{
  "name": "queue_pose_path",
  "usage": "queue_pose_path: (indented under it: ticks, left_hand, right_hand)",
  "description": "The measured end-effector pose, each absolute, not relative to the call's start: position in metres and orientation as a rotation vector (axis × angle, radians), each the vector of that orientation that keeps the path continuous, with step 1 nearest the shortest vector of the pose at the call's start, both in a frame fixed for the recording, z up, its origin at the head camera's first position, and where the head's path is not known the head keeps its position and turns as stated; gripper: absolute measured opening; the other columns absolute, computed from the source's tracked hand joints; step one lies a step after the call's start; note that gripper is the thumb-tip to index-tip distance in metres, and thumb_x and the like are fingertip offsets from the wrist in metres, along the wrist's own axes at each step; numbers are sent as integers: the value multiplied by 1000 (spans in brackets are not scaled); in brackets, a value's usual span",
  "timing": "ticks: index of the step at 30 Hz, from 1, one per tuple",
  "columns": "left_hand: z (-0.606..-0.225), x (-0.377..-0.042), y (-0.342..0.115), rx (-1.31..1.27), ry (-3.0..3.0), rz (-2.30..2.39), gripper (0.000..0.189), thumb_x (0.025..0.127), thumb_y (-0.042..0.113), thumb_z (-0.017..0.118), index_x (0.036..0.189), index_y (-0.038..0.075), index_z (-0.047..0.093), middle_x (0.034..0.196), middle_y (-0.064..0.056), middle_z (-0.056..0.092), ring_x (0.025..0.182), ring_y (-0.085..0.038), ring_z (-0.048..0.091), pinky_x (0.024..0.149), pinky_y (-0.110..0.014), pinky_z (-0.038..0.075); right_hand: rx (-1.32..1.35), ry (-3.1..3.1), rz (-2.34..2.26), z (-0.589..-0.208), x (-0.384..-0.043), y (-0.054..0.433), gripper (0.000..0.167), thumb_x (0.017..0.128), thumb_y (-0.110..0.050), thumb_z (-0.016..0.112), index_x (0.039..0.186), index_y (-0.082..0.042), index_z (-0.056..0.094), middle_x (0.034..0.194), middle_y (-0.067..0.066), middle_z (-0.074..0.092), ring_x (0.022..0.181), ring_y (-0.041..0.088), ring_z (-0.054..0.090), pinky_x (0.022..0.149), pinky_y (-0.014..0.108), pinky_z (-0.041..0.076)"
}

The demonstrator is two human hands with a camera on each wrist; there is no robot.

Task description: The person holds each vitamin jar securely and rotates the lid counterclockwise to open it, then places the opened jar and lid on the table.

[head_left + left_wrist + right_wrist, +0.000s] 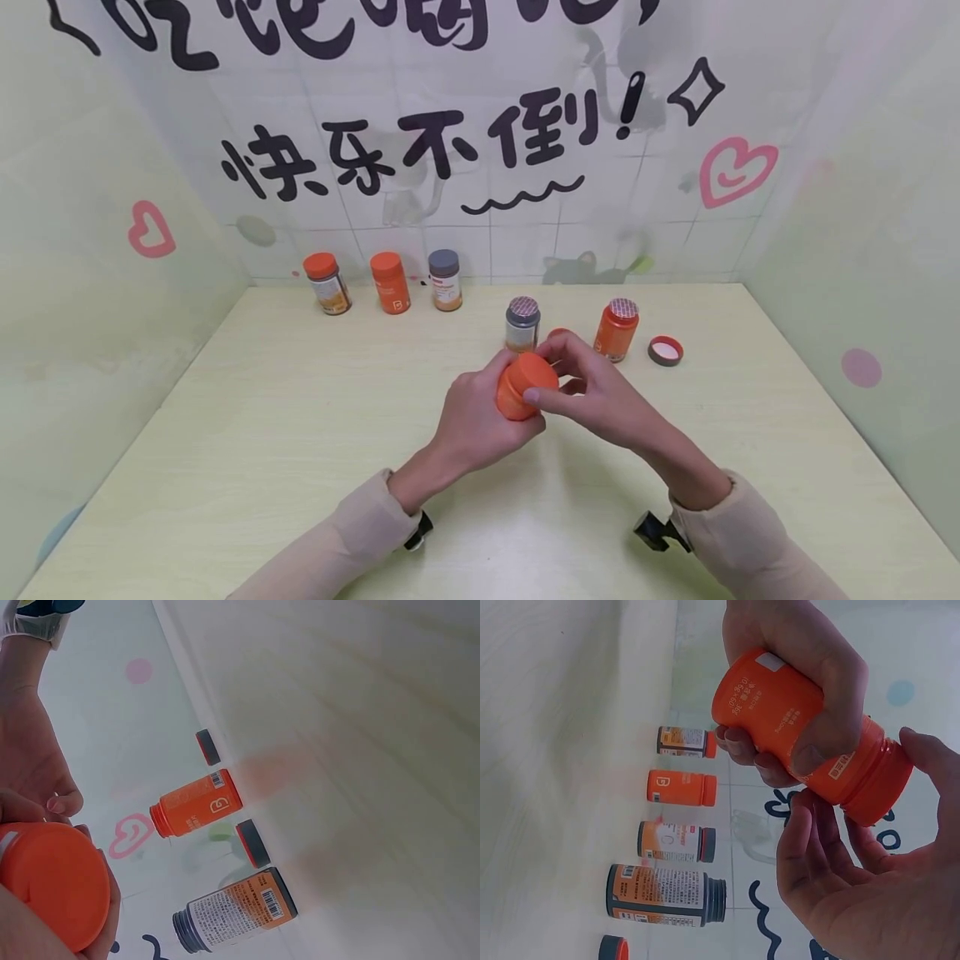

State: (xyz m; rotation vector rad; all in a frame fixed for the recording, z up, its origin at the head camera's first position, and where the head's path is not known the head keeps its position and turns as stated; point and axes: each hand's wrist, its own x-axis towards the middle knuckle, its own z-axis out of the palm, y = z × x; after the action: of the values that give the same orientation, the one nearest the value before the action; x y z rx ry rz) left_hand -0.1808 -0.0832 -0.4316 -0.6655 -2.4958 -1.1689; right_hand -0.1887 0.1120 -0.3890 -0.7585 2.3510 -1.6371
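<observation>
My left hand wraps around an orange pill bottle and holds it above the table, its orange lid tilted up toward the head camera. Thumb and fingers of my right hand pinch the lid from both sides. The bottle's round base faces the left wrist camera. Just behind the hands stands a grey bottle without its lid, a patterned seal over its mouth. Farther right is an orange bottle, also lidless with a patterned seal.
Along the back wall stand three lidded bottles: an orange-capped one, an all-orange one and a grey-capped one. A loose lid lies inside-up at the right. Another loose lid sits between the two lidless bottles.
</observation>
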Motion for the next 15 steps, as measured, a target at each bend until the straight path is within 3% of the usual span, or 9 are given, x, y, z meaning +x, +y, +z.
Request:
queue_pose_path:
  ticks: [3, 9, 15]
  left_hand:
    - [-432, -181, -83, -662, -2504, -1165, 46, 74, 18, 81, 114, 14, 60, 78, 5, 65, 61, -5, 55, 57, -22, 51]
    - [-432, -181, -83, -658, -2496, -1168, 48, 73, 18, 81, 116, 13, 60, 79, 5, 65, 62, -5, 55, 58, -22, 51]
    - [-432, -181, -83, -664, -2486, -1174, 46, 73, 18, 81, 114, 13, 61, 78, 5, 65, 61, -5, 55, 56, -23, 50]
  right_hand:
    - [-786, 2344, -1636, -390, -189, 113, 40, 94, -24, 72, 130, -15, 56, 124, 6, 62, 113, 27, 63, 89, 41, 55]
    - [-812, 2355, -1616, -389, -188, 113, 51, 94, -23, 72, 139, -15, 50, 125, 7, 63, 113, 26, 64, 89, 42, 55]
    - [-735, 2368, -1672, -390, -188, 110, 41, 92, -24, 74, 126, -12, 54, 121, 7, 62, 108, 26, 64, 86, 40, 55]
